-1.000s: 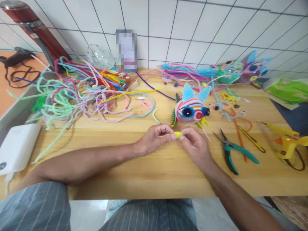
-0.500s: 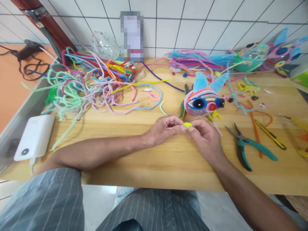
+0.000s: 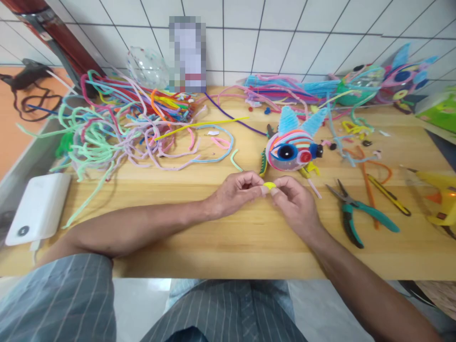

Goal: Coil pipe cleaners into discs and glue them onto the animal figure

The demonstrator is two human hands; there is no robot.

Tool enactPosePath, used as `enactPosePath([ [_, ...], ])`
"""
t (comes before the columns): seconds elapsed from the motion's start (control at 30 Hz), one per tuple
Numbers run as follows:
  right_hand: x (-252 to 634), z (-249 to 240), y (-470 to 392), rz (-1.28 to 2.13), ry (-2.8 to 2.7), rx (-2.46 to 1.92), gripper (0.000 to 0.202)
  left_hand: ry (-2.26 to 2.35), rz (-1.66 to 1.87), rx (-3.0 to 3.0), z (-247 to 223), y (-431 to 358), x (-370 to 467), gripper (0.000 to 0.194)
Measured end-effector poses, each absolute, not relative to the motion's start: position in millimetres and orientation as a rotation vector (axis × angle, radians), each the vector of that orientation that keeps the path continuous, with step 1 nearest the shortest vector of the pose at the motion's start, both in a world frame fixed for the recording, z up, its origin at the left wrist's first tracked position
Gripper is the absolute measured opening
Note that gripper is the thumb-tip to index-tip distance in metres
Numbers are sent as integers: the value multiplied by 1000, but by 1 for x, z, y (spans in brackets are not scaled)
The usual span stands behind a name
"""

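My left hand and my right hand meet above the near part of the table, thumbs and fingers pinched. Between their fingertips is a small rounded yellow piece; whether it is bent pipe cleaner I cannot make out. Just beyond the hands sits an animal figure with a clear body, blue fuzzy ears, striped pipe-cleaner bands, a dark blue eye, a red button and a black snout. To the right of my right hand lie long-nose pliers with teal-and-black handles, jaws apart.
A tangle of pipe cleaners covers the left side, near a white power bank. A phone leans on the tiled wall. A yellow utility knife and a yellow glue gun lie right; another animal figure stands at the back.
The view has turned slightly to the right, so everything sits further left in the picture. Both hands keep the same pinch on the yellow piece, with little visible movement.
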State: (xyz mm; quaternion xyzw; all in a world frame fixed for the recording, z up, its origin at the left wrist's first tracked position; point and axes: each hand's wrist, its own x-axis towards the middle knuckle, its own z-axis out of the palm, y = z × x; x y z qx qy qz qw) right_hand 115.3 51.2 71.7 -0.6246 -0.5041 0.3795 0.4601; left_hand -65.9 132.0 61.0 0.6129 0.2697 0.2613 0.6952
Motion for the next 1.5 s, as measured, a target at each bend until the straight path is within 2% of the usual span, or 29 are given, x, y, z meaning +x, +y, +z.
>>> enactPosePath([
  [0.57, 117, 81, 51, 1031, -1118, -1443, 16, 611, 650, 1273, 61, 133, -62, 47],
  [0.9, 116, 70, 55, 1134, -1065, -1392, 18, 557, 629, 1256, 61, 135, -61, 45],
  [1.23, 110, 72, 50, 858, -1184, -1533, 17, 556, 630, 1310, 59, 131, -61, 45],
  [1.5, 111, 76, 50, 882, -1194, -1532, 15, 557, 605, 1360, 56, 133, -62, 44],
])
